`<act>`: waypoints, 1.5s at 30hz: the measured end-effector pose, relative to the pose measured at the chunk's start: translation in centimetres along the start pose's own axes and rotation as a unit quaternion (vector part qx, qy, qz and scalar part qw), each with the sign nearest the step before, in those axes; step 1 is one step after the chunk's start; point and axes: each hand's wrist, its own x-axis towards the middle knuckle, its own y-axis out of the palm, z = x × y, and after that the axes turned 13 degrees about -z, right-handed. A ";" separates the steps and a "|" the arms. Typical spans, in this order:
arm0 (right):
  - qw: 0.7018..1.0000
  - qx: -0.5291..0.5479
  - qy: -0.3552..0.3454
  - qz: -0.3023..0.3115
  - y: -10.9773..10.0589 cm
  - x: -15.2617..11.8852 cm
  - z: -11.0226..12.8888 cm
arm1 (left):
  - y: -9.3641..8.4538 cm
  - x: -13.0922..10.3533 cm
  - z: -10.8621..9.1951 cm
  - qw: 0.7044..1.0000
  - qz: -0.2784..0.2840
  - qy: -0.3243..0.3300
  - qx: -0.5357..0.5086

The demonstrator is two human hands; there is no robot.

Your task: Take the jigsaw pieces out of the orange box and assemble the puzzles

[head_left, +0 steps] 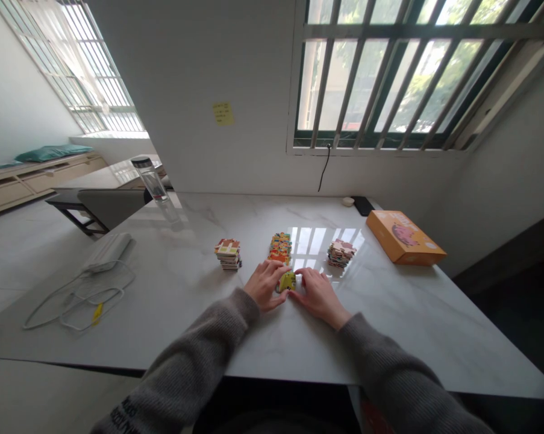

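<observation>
A green puzzle piece (287, 281) lies on the white table between my hands, just below a column of joined colourful puzzle pieces (280, 246). My left hand (267, 284) curves around its left side, thumb and fingers apart, with fingertips at its upper and lower edges. From the right, my right hand (315, 292) touches or nearly touches the piece, thumb at its lower corner and fingers spread. One stack of puzzle pieces (229, 254) stands to the left of the column, and another stack (341, 253) to the right.
An orange box (405, 237) lies at the right of the marble-patterned table (172, 325). Behind it are a black phone (362, 206) and a small white object (348, 202). A glass bottle (151, 179) stands back left. A white device (106, 252) with a looped cable lies left.
</observation>
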 end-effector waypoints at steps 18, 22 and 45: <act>0.856 0.468 0.220 0.003 -1.2 0.6 1.0 | -0.9 -0.2 0.8 0.993 -0.116 0.004 -0.022; 0.818 0.515 0.256 -0.005 -1.3 0.6 1.3 | -0.8 -0.2 0.8 0.992 -0.125 0.012 -0.008; 0.970 0.208 -0.112 -0.055 -1.7 -0.1 0.2 | -0.7 -0.6 0.2 0.987 -0.073 -0.027 -0.138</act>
